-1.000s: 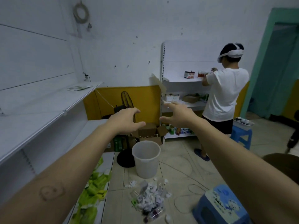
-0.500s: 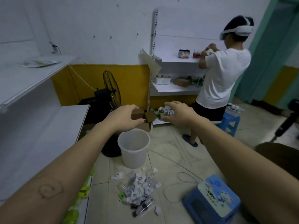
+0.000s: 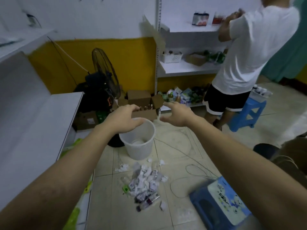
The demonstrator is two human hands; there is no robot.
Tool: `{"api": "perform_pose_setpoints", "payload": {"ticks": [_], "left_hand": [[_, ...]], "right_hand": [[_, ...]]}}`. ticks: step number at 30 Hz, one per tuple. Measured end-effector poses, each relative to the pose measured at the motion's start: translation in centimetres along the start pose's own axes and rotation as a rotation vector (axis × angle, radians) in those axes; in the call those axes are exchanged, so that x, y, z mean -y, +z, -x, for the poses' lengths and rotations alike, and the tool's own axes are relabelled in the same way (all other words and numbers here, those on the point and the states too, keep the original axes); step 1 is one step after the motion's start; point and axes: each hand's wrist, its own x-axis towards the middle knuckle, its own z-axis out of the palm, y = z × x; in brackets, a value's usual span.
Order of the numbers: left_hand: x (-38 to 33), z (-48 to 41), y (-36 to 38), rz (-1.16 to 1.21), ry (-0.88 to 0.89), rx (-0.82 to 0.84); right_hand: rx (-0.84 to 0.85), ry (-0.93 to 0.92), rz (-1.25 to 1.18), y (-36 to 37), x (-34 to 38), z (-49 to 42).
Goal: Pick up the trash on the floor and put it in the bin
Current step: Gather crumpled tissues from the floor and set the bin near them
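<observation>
A pile of trash [image 3: 144,181], crumpled white paper, wrappers and a plastic bottle, lies on the tiled floor in the lower middle of the head view. Just behind it stands a translucent white bin [image 3: 138,143], upright and nearly empty. My left hand [image 3: 123,119] hovers over the bin's left rim, fingers apart, holding nothing. My right hand [image 3: 177,116] is stretched out to the right of the bin and above it, also spread and empty. Both arms reach forward well above the trash.
A blue stool [image 3: 221,205] sits at lower right with thin cables [image 3: 191,171] on the floor beside it. White shelving [image 3: 33,113] runs along the left. A black fan [image 3: 106,78] and cardboard boxes [image 3: 141,103] stand behind the bin. A person in a white shirt [image 3: 245,55] works at the far shelf.
The view has tilted down and moved closer to the bin and trash. Both hands stay outstretched and empty, now lower, over and beside the bin.
</observation>
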Motion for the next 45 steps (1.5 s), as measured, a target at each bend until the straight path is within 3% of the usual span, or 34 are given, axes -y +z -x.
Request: {"api": "perform_pose_setpoints", "payload": {"ticks": [12, 23, 31, 35, 40, 45], "left_hand": [[8.3, -10.8, 4.6, 0.109, -0.047, 0.019], [16.9, -13.8, 8.9, 0.277, -0.250, -0.007], [18.4, -14.0, 17.1, 0.424, -0.559, -0.025], [16.0, -15.0, 23.9, 0.440, -0.830, 0.013], [10.9, -17.2, 32.4, 0.633, -1.076, 0.019], [10.6, -19.0, 40.6, 0.643, -1.145, -0.016]], "right_hand": [[0.119, 0.012, 0.032, 3.1, -0.8, -11.3], [0.249, -0.063, 0.171, 7.5, 1.1, -21.5], [0.468, -0.313, 0.104, 16.3, -1.9, -27.8], [0.629, -0.400, -0.018, 22.6, -5.9, -30.4], [0.899, -0.459, -0.106, 29.0, -12.2, -33.2], [0.862, -0.435, -0.081, 35.7, -16.6, -36.0]]}}
